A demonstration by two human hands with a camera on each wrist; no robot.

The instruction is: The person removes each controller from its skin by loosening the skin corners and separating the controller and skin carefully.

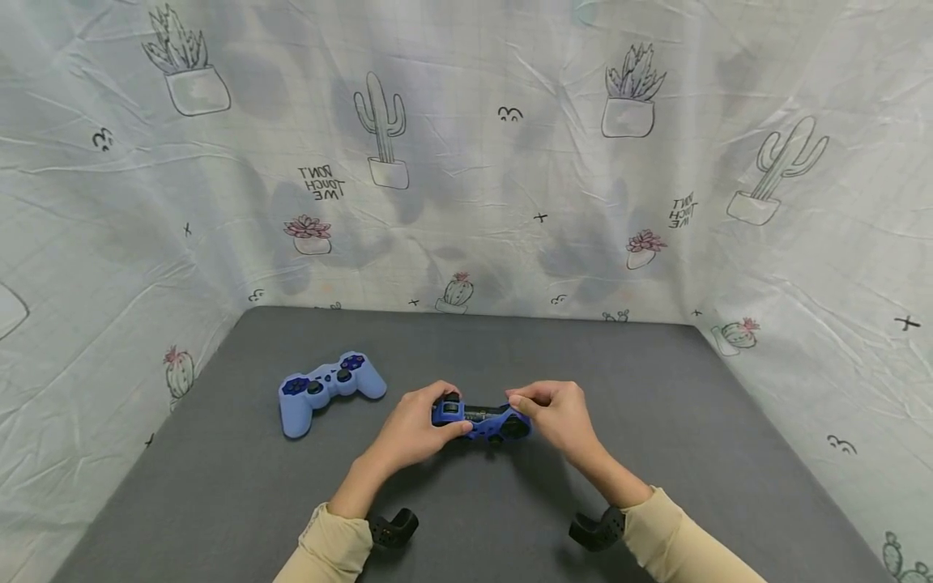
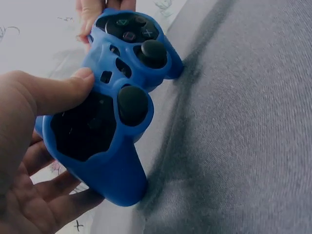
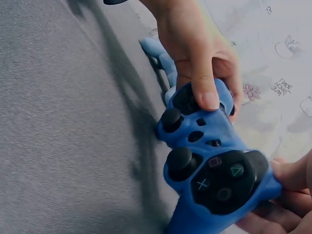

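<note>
Cactus-print sheets [image 1: 466, 162] wrap around the back and both sides, wrinkly white fabric with potted cacti and little "don't touch me" text on it. Below that is a dark grey tabletop [image 1: 692, 421], felt-ish looking, which takes up most of the lower half of the head view.

Next size down: a pale blue gamepad [image 1: 328, 389] sits on the grey surface off to the person's left, well apart from the hands, sticks facing up, nobody touching it. In the right wrist view a bit of it peeks out behind the left hand.

Then the main thing, the dark blue gamepad [image 1: 481, 421], a DualShock-style pad in a silicone skin. It's held between both hands near the middle of the table, just above or resting on the surface, can't really tell which. Its long axis runs left to right across the person, so each hand has one end of it and neither is really nearer.

Left hand [image 1: 415, 429] is wrapped around the d-pad end: thumb [image 2: 53, 92] lies across the face near the middle, fingers curl underneath. Right hand [image 1: 557, 413] has the end with the face buttons [image 3: 224, 180]; from the right wrist cam its fingertips pinch the outer edge of that grip rather than wrapping fully around. Both analog sticks [image 2: 132, 103] are uncovered and untouched.

Smallest bits: black wrist camera mounts [image 1: 394, 528] poke out under the beige sleeves [image 1: 328, 551].
</note>
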